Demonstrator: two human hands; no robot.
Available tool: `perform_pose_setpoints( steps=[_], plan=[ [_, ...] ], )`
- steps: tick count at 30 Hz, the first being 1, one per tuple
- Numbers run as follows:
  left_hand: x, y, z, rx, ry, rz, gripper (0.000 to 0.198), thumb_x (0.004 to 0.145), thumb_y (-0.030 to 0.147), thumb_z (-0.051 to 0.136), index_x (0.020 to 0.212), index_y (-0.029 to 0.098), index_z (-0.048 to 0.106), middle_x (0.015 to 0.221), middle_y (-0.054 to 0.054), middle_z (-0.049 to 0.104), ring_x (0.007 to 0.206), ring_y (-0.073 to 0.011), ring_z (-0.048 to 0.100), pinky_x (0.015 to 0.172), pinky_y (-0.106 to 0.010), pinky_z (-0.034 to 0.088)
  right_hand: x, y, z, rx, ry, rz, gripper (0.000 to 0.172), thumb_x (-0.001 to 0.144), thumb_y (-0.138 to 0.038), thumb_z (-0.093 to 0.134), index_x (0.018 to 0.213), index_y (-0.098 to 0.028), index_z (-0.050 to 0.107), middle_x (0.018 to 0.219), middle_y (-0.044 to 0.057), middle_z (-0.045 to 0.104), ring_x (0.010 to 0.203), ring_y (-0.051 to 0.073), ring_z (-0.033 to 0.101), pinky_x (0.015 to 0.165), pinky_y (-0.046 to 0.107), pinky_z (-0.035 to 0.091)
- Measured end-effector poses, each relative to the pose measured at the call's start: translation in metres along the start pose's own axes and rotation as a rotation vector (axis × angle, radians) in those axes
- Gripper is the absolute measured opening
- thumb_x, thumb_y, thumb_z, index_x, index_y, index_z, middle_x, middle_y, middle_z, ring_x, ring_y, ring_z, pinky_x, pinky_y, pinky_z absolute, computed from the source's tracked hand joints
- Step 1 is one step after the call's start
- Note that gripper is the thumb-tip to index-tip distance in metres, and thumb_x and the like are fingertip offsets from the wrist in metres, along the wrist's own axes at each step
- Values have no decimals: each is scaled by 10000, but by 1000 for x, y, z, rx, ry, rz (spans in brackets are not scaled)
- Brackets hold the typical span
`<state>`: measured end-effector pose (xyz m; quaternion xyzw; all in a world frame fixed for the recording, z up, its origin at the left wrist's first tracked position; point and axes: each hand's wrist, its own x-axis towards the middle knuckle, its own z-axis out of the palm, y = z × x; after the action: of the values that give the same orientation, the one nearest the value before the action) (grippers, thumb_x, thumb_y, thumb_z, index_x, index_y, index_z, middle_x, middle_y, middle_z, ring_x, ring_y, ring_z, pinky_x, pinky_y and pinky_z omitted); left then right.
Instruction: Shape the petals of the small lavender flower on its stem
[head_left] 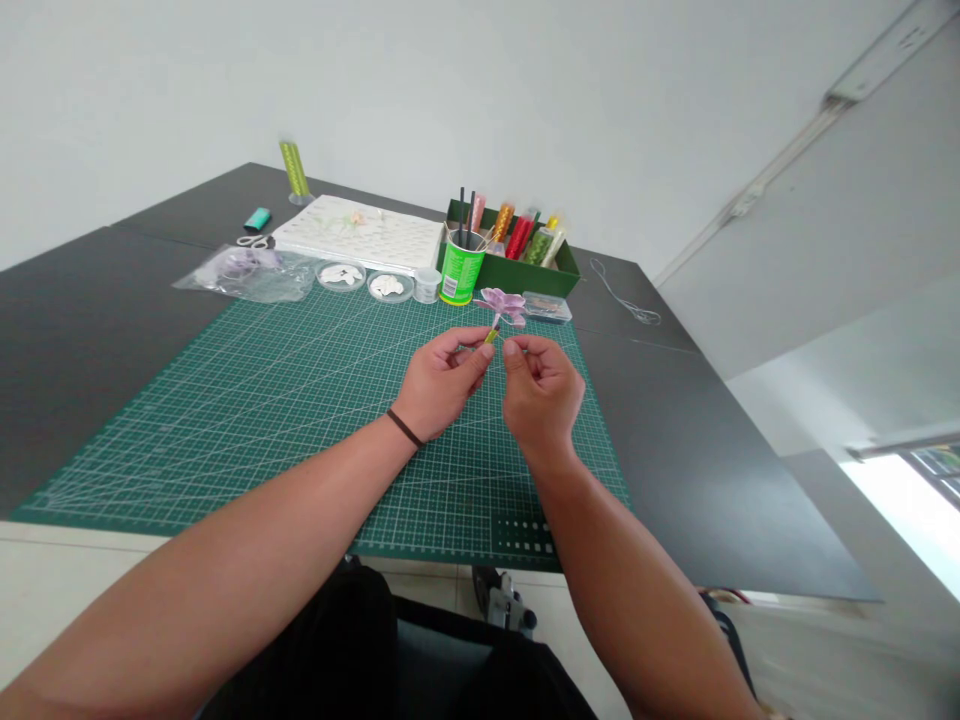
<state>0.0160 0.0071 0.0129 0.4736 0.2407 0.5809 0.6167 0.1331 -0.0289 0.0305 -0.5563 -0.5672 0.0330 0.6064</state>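
Note:
A small pink paper flower [504, 303] on a short green stem rises between my two hands, above the green cutting mat [285, 400]. My left hand [441, 378] is closed in a pinch on the stem just under the petals. My right hand [541, 388] is also closed, thumb and fingertips pinched at the stem from the other side. A dark band circles my left wrist. Both hands hover over the mat's far middle part.
At the mat's far edge stand a green cup [460, 270] with sticks, a green box [525, 262] of coloured rolls, two small dishes [341, 275], a small jar, a clear plastic bag [247, 272], scissors, a white board [360, 233] and a wire [626, 298] on the dark table.

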Motion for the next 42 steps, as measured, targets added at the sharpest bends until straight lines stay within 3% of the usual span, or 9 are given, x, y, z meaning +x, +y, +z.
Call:
perform_pose_setpoints(
  steps=[6,20,42],
  plan=[
    [-4,7,2,-146,-41,-24,327,754,391,854,969,171,744,769,1,705,505,-39,495,420,-168,339,-1,1,-1,19,-8,12,243,931,-395,617,855,-185,713,529,-79,445,465,82,372,486,220,306],
    [-1,7,4,-157,-41,-49,331,712,335,883,956,166,736,585,57,576,492,-50,467,426,-168,320,-3,-3,-4,-27,-22,-113,200,919,-332,641,829,-185,743,527,-74,484,469,81,391,490,216,326],
    [0,3,1,-51,-55,9,387,715,421,894,966,177,729,640,45,604,490,-47,443,441,-189,338,-5,-3,-1,66,-62,51,229,905,-387,638,835,-186,721,541,-65,502,485,85,407,499,225,344]
  ],
)
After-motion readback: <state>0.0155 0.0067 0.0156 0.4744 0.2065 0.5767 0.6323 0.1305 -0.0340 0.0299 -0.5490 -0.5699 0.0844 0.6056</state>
